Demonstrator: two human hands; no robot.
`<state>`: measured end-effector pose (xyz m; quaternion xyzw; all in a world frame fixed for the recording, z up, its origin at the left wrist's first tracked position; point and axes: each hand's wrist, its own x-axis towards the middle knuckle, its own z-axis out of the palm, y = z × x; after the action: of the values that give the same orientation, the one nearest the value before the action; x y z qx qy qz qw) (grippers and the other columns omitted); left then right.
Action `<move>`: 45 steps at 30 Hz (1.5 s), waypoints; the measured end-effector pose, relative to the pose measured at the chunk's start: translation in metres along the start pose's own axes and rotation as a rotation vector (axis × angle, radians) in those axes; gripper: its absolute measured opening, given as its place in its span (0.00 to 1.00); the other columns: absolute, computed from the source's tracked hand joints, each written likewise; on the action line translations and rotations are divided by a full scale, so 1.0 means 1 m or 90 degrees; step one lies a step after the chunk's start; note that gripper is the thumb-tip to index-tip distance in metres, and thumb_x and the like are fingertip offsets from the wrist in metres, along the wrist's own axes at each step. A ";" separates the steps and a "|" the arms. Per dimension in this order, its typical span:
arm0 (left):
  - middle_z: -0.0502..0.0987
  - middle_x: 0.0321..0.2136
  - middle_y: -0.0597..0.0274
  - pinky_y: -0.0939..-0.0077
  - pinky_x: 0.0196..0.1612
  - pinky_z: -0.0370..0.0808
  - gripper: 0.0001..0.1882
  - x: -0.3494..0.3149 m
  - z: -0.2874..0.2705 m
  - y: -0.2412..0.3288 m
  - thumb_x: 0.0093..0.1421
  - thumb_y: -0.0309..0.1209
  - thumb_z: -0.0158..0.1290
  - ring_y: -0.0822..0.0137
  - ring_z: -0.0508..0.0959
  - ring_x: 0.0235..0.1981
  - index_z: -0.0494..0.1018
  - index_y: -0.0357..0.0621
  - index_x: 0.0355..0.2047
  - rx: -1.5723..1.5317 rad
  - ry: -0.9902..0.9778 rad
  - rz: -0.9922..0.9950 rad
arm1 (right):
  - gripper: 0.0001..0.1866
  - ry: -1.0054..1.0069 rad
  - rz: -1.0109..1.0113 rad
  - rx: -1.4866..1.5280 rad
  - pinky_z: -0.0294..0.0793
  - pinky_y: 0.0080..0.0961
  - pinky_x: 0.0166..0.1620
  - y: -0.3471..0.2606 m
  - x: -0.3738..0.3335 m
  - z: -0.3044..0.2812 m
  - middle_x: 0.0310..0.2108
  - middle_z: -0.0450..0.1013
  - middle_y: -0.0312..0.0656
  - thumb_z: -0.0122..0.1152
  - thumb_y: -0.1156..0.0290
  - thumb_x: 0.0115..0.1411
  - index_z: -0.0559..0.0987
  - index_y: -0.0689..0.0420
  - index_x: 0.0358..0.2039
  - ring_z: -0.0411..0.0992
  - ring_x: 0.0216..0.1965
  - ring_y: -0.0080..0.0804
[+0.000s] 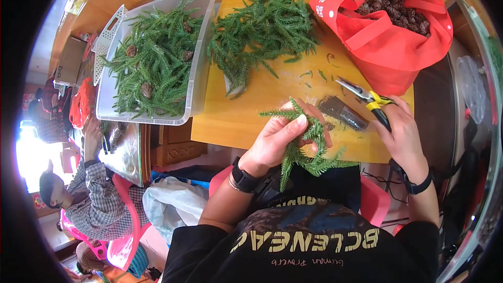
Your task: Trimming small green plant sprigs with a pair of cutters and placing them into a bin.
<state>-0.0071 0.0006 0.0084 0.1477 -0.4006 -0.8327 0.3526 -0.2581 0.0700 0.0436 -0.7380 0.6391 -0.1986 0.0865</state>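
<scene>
Between the thumb and fingers of my left hand (285,135) is a green artificial pine sprig (316,132), its needled twigs hanging down in front of my shirt. My right hand (402,126) is wrapped round the yellow-and-black handles of a pair of pliers (375,104). The metal jaws point up and left, apart from the sprig. On the yellow table between both hands lies a dark bundle in clear wrapping (343,112); what is in it I cannot make out. Beyond my left hand spreads a loose heap of pine sprigs (264,29).
A clear plastic bin (196,81) at the left holds sprigs with several pinecones attached. At the back right, a red fabric bag (390,55) is full of brown pinecones (390,2). Green scraps dot the yellow table (225,126). A person in a checked shirt (102,204) sits far left.
</scene>
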 end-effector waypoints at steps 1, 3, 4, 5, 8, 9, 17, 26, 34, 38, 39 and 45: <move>0.69 0.29 0.53 0.75 0.29 0.68 0.10 0.000 0.000 -0.001 0.63 0.39 0.45 0.59 0.75 0.30 0.64 0.46 0.34 0.007 -0.015 0.024 | 0.12 -0.016 0.041 -0.053 0.63 0.41 0.52 0.010 -0.008 0.005 0.32 0.70 0.52 0.59 0.72 0.51 0.73 0.65 0.35 0.65 0.46 0.53; 0.69 0.29 0.52 0.72 0.31 0.69 0.10 0.000 0.000 -0.002 0.63 0.38 0.44 0.59 0.74 0.31 0.64 0.45 0.35 0.015 -0.031 0.048 | 0.13 -0.015 0.059 -0.095 0.62 0.41 0.53 0.019 -0.018 0.010 0.34 0.70 0.52 0.59 0.71 0.51 0.73 0.65 0.36 0.63 0.48 0.53; 0.69 0.30 0.51 0.70 0.34 0.70 0.09 0.000 0.000 -0.002 0.64 0.37 0.44 0.59 0.74 0.32 0.64 0.44 0.35 0.021 -0.046 0.072 | 0.14 -0.016 0.078 -0.137 0.61 0.40 0.54 0.024 -0.023 0.012 0.36 0.70 0.52 0.59 0.71 0.51 0.73 0.64 0.37 0.62 0.50 0.53; 0.69 0.30 0.51 0.70 0.34 0.70 0.09 0.000 0.000 -0.002 0.64 0.37 0.44 0.59 0.74 0.32 0.64 0.44 0.35 0.021 -0.046 0.072 | 0.14 -0.015 0.078 -0.137 0.61 0.40 0.54 0.030 -0.028 0.016 0.36 0.70 0.52 0.59 0.71 0.51 0.73 0.64 0.37 0.62 0.50 0.53; 0.69 0.31 0.51 0.68 0.36 0.71 0.10 0.001 0.000 0.000 0.63 0.37 0.45 0.59 0.74 0.33 0.67 0.42 0.36 0.069 -0.064 0.108 | 0.15 -0.063 0.114 -0.169 0.59 0.43 0.54 0.046 -0.042 0.024 0.38 0.70 0.52 0.59 0.69 0.52 0.72 0.64 0.38 0.61 0.51 0.53; 0.70 0.32 0.51 0.68 0.37 0.71 0.11 0.001 -0.003 -0.001 0.63 0.37 0.46 0.59 0.74 0.34 0.69 0.42 0.37 0.086 -0.070 0.117 | 0.15 -0.072 0.120 -0.181 0.59 0.42 0.55 0.049 -0.045 0.027 0.38 0.70 0.52 0.60 0.69 0.51 0.72 0.64 0.37 0.61 0.51 0.53; 0.70 0.40 0.48 0.65 0.45 0.70 0.13 -0.002 -0.006 0.001 0.60 0.35 0.49 0.58 0.72 0.43 0.75 0.41 0.40 0.118 -0.042 0.131 | 0.14 -0.079 0.119 -0.181 0.61 0.40 0.53 0.052 -0.045 0.024 0.39 0.68 0.51 0.61 0.73 0.48 0.71 0.63 0.35 0.62 0.51 0.51; 0.61 0.54 0.46 0.55 0.58 0.61 0.07 -0.001 0.003 0.006 0.58 0.26 0.51 0.54 0.60 0.59 0.71 0.36 0.35 0.465 0.079 0.279 | 0.02 0.049 -0.062 0.356 0.68 0.22 0.32 -0.055 -0.004 -0.004 0.26 0.71 0.44 0.55 0.79 0.52 0.73 0.63 0.28 0.70 0.26 0.32; 0.66 0.46 0.44 0.59 0.51 0.71 0.15 0.002 0.012 -0.009 0.43 0.15 0.60 0.48 0.68 0.52 0.67 0.36 0.30 0.553 0.181 0.477 | 0.18 -0.017 -0.005 0.603 0.67 0.23 0.32 -0.080 0.015 0.020 0.29 0.73 0.44 0.61 0.59 0.55 0.74 0.64 0.32 0.69 0.27 0.31; 0.62 0.50 0.40 0.56 0.53 0.69 0.16 0.001 0.014 -0.009 0.43 0.15 0.58 0.43 0.64 0.55 0.67 0.35 0.32 0.702 0.181 0.478 | 0.25 0.023 -0.058 0.505 0.68 0.23 0.34 -0.079 0.021 0.025 0.31 0.71 0.41 0.69 0.56 0.46 0.72 0.62 0.35 0.69 0.30 0.29; 0.61 0.51 0.38 0.56 0.53 0.68 0.16 0.000 0.016 -0.009 0.44 0.15 0.58 0.42 0.63 0.56 0.67 0.35 0.33 0.723 0.173 0.440 | 0.27 0.048 -0.046 0.487 0.69 0.24 0.33 -0.080 0.022 0.026 0.30 0.70 0.41 0.73 0.57 0.42 0.70 0.60 0.35 0.69 0.30 0.30; 0.60 0.54 0.42 0.56 0.56 0.64 0.21 -0.006 0.024 -0.006 0.42 0.17 0.57 0.45 0.59 0.59 0.69 0.36 0.39 0.780 0.082 0.309 | 0.18 0.095 0.070 0.468 0.69 0.23 0.33 -0.071 0.020 0.042 0.28 0.69 0.38 0.69 0.70 0.45 0.69 0.59 0.32 0.69 0.28 0.28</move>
<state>-0.0182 0.0208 0.0187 0.2765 -0.8019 -0.3408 0.4054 -0.1742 0.0575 0.0365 -0.6058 0.5687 -0.4626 0.3093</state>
